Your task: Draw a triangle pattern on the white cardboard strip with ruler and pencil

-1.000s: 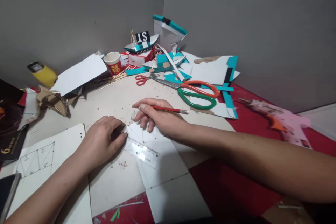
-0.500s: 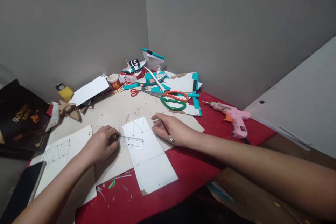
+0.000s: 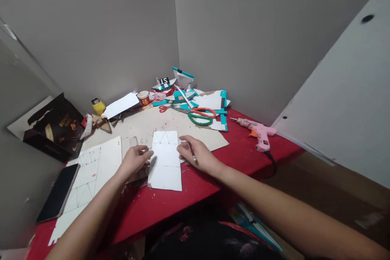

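A white card (image 3: pixel 165 158) with drawn cross lines and a zigzag at its far end lies lengthwise before me. My left hand (image 3: pixel 135 160) is at its left edge, thumb and fingers pinching there. Along the right edge, my right hand (image 3: pixel 195 152) touches the card with its fingertips. A slim dark red pencil (image 3: pixel 191 149) with a silvery end is tucked in that hand. What looks like the clear ruler (image 3: pixel 134 141) lies just beyond my left hand, partly hidden. Left of it spreads a larger white sheet (image 3: pixel 108 156) with similar zigzag drawings.
A phone (image 3: pixel 59 193) lies at the left, near a black box (image 3: pixel 57 128). Orange-and-green-handled scissors (image 3: pixel 201 116), a paper cup (image 3: pixel 143 98) and paper boat models (image 3: pixel 164 84) sit at the back. A pink glue gun (image 3: pixel 257 132) rests on the right of the red tabletop (image 3: pixel 164 203).
The card has turned straighter. My left hand has let go of the ruler and moved to the card's left edge. The right hand keeps the pencil. The view has shifted.
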A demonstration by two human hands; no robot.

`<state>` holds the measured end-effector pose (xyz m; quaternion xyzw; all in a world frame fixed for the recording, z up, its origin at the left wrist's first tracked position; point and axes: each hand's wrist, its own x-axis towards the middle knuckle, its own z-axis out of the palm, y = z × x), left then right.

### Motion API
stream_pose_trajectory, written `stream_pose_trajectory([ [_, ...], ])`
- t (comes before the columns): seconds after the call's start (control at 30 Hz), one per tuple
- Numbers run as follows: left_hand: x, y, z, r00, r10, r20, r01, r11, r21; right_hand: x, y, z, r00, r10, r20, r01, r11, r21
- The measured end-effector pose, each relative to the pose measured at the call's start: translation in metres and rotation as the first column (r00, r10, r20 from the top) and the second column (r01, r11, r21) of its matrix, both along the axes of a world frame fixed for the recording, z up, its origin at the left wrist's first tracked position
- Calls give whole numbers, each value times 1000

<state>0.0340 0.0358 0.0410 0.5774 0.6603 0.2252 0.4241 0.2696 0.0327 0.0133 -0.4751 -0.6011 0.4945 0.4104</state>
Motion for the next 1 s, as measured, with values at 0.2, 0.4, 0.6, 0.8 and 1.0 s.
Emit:
stream_pose_trajectory([
  [0.2,10,-1,-3,984,2,176,9,998,-64,-10,-9,2,990,11,-144,-20,998,-60],
  [0.4,10,1,7,933,23,358,-15,1000,-26,5,-5,9,957,-103,-270,105,994,-10],
  [0.6,15,3,27,886,-30,463,18,999,32,7,11,20,912,-118,-393,71,989,-132],
  [0.8,10,2,27,854,-52,518,40,999,36,-5,27,30,856,-140,-497,54,982,-183],
  [1.0,-13,-1,19,826,-22,563,-27,997,78,-7,31,28,763,-291,-577,214,956,-199],
])
